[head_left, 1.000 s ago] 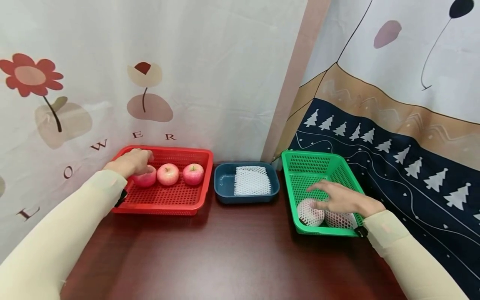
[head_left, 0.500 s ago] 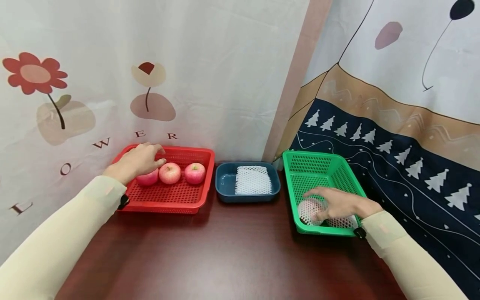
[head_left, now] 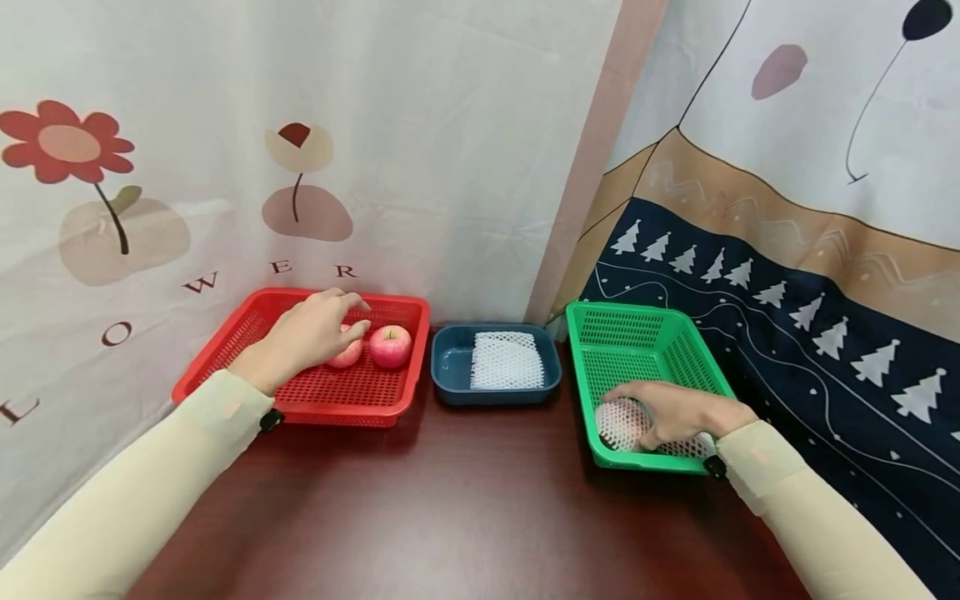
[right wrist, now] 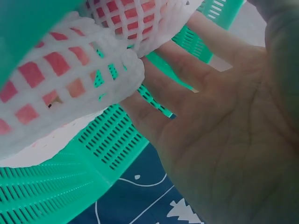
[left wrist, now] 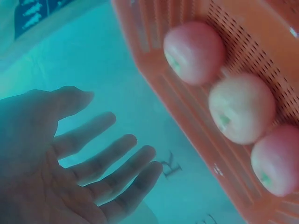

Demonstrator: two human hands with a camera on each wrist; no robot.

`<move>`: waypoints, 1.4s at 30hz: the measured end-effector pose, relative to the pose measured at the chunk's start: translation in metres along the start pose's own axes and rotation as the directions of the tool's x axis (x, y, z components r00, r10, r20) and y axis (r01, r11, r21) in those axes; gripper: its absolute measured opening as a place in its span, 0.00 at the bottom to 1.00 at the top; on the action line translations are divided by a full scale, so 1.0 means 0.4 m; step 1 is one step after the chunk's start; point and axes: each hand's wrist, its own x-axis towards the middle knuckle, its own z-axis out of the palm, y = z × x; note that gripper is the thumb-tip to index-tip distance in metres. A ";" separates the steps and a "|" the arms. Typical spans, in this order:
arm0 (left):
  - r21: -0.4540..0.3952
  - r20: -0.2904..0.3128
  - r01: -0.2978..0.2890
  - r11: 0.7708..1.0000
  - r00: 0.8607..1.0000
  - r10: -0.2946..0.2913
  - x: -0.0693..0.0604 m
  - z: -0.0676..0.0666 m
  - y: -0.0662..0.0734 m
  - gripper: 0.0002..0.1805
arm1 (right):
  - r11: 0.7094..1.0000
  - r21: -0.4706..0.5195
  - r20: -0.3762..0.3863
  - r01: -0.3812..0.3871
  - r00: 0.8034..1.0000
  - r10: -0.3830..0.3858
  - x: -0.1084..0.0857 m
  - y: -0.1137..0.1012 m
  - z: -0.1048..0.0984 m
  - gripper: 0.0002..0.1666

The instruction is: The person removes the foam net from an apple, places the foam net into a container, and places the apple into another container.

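Note:
My left hand (head_left: 310, 333) hovers over the red basket (head_left: 337, 412), in front of the apples, with its fingers spread and holding nothing. Two apples show in the head view: one apple (head_left: 345, 353) partly behind the fingers and another apple (head_left: 390, 346) to its right. A third apple (left wrist: 278, 161) appears in the left wrist view. My right hand (head_left: 678, 411) reaches into the green basket (head_left: 581, 375). Its fingers and thumb curve round the left apple in a white foam net (head_left: 621, 423). A second netted apple (head_left: 686, 447) lies below the palm, partly hidden.
Between the baskets stands a dark blue tray (head_left: 450, 367), holding white foam nets (head_left: 507, 361). All three containers sit on a dark brown table (head_left: 480, 500). Behind them hang printed curtains (head_left: 450, 167).
My left hand has moved right across the red basket, over the apples, which stay put. My right hand has lowered and closed round the left netted apple.

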 end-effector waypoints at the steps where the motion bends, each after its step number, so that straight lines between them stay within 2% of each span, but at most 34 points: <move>1: -0.002 -0.001 -0.002 1.000 1.000 0.002 -0.001 0.004 0.011 0.25 | 1.000 -0.006 0.000 -0.001 1.000 0.001 0.001 -0.001 0.000 0.50; 7: -0.033 -0.013 -0.025 0.999 1.000 0.025 -0.007 0.028 0.080 0.29 | 0.998 -0.060 0.001 0.023 1.000 -0.023 0.011 -0.007 0.004 0.53; 13: -0.019 -0.064 -0.094 0.995 0.994 0.093 -0.017 0.063 0.142 0.23 | 0.994 -0.103 0.035 0.021 0.999 -0.018 0.021 -0.019 0.000 0.54; 20: -0.001 -0.114 -0.192 0.981 0.975 0.191 -0.033 0.106 0.212 0.21 | 0.994 -0.110 0.076 -0.010 0.997 0.019 0.026 -0.029 -0.003 0.56; 29: 0.008 -0.181 -0.310 0.951 0.935 0.306 -0.043 0.152 0.280 0.19 | 0.990 -0.139 0.085 -0.013 0.996 0.025 0.035 -0.030 -0.003 0.57; 35: -0.042 -0.189 -0.332 0.942 0.929 0.319 -0.048 0.184 0.330 0.20 | 0.986 -0.166 0.070 -0.006 0.997 0.018 0.039 -0.029 0.001 0.56; 42: -0.076 -0.163 -0.369 0.926 0.921 0.354 -0.052 0.235 0.391 0.23 | 0.984 -0.178 0.071 -0.005 0.997 0.018 0.041 -0.031 0.001 0.57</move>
